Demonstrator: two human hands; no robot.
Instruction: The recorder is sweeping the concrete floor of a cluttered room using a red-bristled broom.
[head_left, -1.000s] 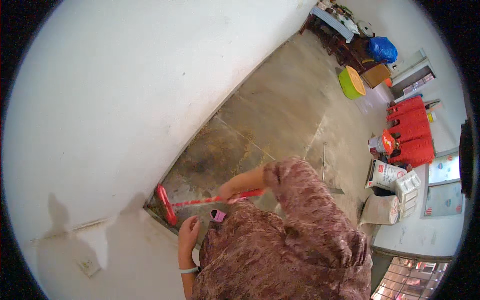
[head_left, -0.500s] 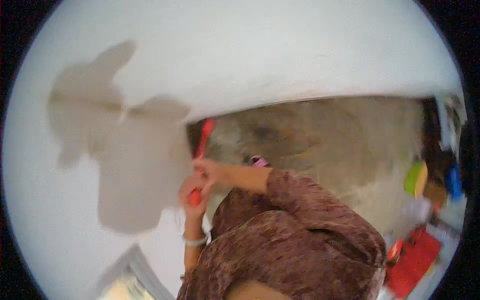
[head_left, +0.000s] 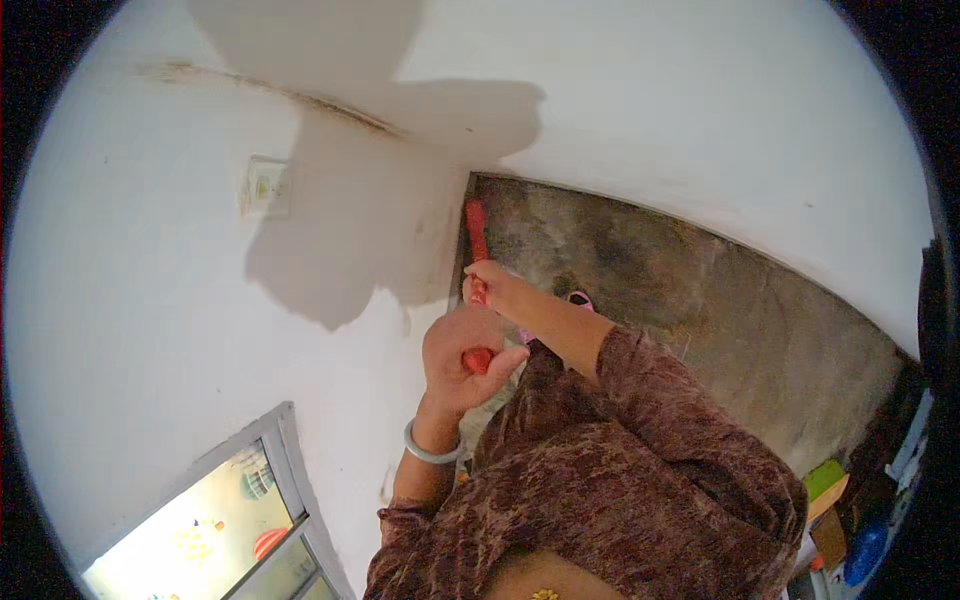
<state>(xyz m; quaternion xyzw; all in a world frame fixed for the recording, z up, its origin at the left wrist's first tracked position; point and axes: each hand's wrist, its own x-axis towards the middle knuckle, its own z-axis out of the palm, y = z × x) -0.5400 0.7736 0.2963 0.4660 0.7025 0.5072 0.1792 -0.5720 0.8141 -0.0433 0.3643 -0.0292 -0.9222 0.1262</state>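
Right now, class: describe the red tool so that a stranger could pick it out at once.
Find the dark floor where it meets the white wall. Along that corner runs a red broom, gripped by the left hand and the right hand. It is the only red thing there.

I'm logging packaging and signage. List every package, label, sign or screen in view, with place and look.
Cardboard box: lower right on the floor, brown, partly hidden.
Wall plate: upper left on the white wall, square, pale, no label readable.
No signs or screens show.
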